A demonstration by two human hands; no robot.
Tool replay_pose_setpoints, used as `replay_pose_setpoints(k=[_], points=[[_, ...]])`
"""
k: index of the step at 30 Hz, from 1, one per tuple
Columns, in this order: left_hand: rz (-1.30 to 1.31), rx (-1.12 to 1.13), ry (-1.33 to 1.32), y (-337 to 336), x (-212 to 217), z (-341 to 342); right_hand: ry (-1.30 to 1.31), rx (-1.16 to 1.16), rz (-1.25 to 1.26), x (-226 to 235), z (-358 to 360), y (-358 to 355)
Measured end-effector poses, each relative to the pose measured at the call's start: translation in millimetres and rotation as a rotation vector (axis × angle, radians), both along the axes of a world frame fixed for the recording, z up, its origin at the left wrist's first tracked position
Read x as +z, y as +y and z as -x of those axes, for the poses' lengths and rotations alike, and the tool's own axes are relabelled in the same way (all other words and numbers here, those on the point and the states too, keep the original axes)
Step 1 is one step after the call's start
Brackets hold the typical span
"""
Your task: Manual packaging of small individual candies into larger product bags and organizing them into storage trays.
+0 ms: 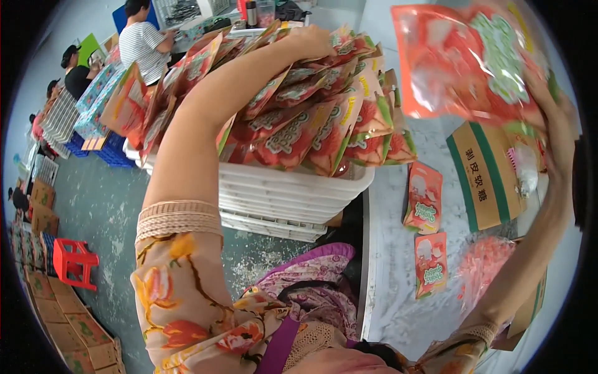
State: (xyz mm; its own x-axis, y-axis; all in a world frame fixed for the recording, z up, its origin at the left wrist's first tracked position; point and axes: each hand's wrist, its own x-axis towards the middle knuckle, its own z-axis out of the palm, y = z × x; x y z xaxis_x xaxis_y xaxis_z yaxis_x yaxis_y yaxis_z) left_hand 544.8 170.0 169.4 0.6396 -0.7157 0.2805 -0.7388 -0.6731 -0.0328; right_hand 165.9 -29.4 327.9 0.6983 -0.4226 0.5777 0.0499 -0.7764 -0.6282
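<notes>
Handling is, I judge, mid-course: one red pouch [461, 62], possibly more than one layered together, is up in my right hand [551, 115] at the upper right of the frame, clear of the table [389, 274]. Two flat pouches [425, 198] lie on that table, right of centre; the bulk sits heaped above the rim of the white basket [349, 187] at upper centre, so most seems left there. Whether any are in the carton [489, 177], I cannot tell. Right grip: fingers closed on the pouch's right-hand edge. Left hand [311, 43] rests on the heap's far side; its fingertips are hidden, pinch undetermined. Held pouch: printed face toward the camera, long axis roughly across the frame, green lettering end toward my right hand, orange edge pointing left. Some blur.
</notes>
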Motion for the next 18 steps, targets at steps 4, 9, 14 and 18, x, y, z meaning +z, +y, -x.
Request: replay_pose_setpoints(k=[4,9,14,18], points=[[-0.138,0.138,-0.04,-16,-15,-23,-0.158,0.206,-0.455,-25,-97,-3],[-0.047,0.206,-0.025,-35,-2,-55,-0.124,0.241,-0.611,-60,-189,7],[-0.253,0.083,-0.165,32,-1,-145,-0.064,0.281,-0.698,-107,-288,45],[-0.203,0.197,0.141,30,29,-96,0.157,0.199,-0.619,-148,-333,65]])
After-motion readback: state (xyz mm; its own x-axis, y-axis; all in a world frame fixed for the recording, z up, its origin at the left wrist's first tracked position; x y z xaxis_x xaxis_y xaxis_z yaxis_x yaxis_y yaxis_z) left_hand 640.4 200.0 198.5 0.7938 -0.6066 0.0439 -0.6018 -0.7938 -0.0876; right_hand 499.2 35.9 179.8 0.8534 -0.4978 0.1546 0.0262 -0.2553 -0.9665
